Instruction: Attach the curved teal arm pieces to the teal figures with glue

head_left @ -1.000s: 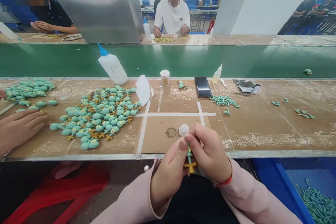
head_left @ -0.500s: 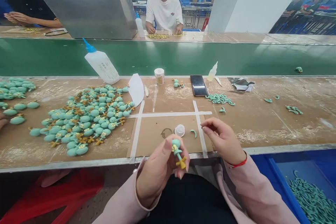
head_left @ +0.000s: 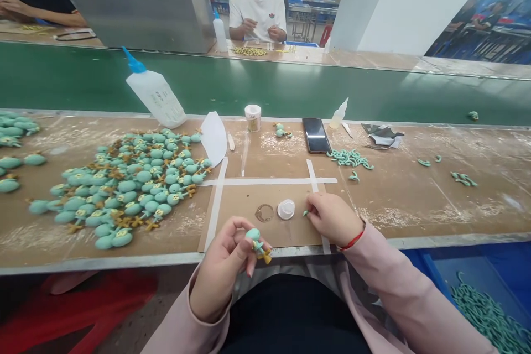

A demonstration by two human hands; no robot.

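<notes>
My left hand (head_left: 226, 265) is closed around a small green figurine (head_left: 254, 235) with a yellow-orange base, its head end up and tilted. Over the cardboard mat (head_left: 236, 199), my right hand (head_left: 334, 220) has its thumb and fingers pinched on a small curved green piece (head_left: 305, 213); only one end of it shows. Between the hands, a shallow white cap (head_left: 286, 209) and a thin brown ring (head_left: 269, 218) lie on the mat. A large pile of similar figurines (head_left: 143, 177) spreads to the left.
Curved green pieces (head_left: 348, 158) lie beside a phone (head_left: 316, 135). Behind the mat stand a white tub (head_left: 253, 118) and a small glue bottle (head_left: 339, 113). A large blue-tipped bottle (head_left: 157, 97) leans at back left. More pieces fill a blue bin (head_left: 440, 271). A co-worker (head_left: 258, 11) sits opposite.
My right hand has moved down and left onto the curved piece that lay on the mat. My left hand, with the figurine, has shifted left. The view has turned slightly.
</notes>
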